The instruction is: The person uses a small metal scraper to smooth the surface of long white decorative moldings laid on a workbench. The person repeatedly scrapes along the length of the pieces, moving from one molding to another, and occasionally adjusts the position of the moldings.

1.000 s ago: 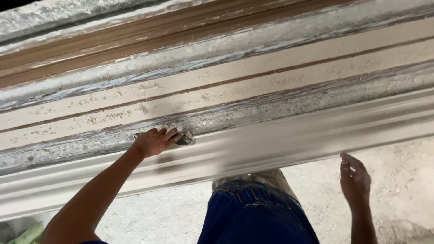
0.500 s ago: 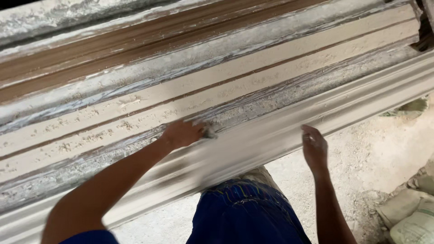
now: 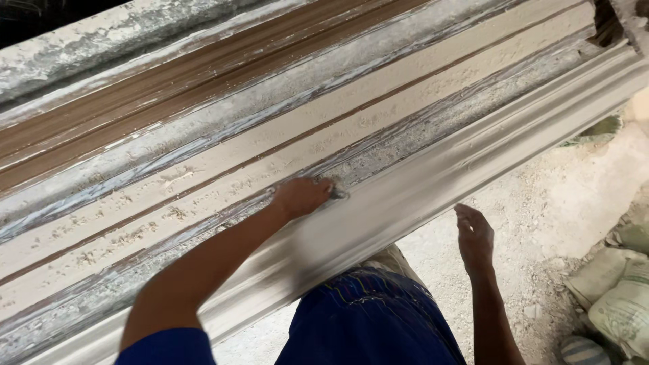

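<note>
The left hand is pressed down on the long white moulding, its fingers curled round a small grey tool whose tip pokes out just past the knuckles; what kind of tool it is cannot be made out. The tool touches the wet-looking plaster at the inner edge of the moulding, where the smooth white profile meets a rough, speckled grey strip.

The right hand hangs below the near edge of the moulding, open, fingers loosely spread and holding nothing; whether its fingertips touch the underside of the edge cannot be told.

Beyond the left hand, further from the person, the worktop runs in long parallel bands: pale cream strips dotted with crumbs of dried plaster, thin brown grooves between them, then a broader brown band and a crusted grey border.

Beneath both hands is the person's blue garment. To the right of the right hand lies dusty pale ground, and further right and lower a few filled sacks are heaped together.
</note>
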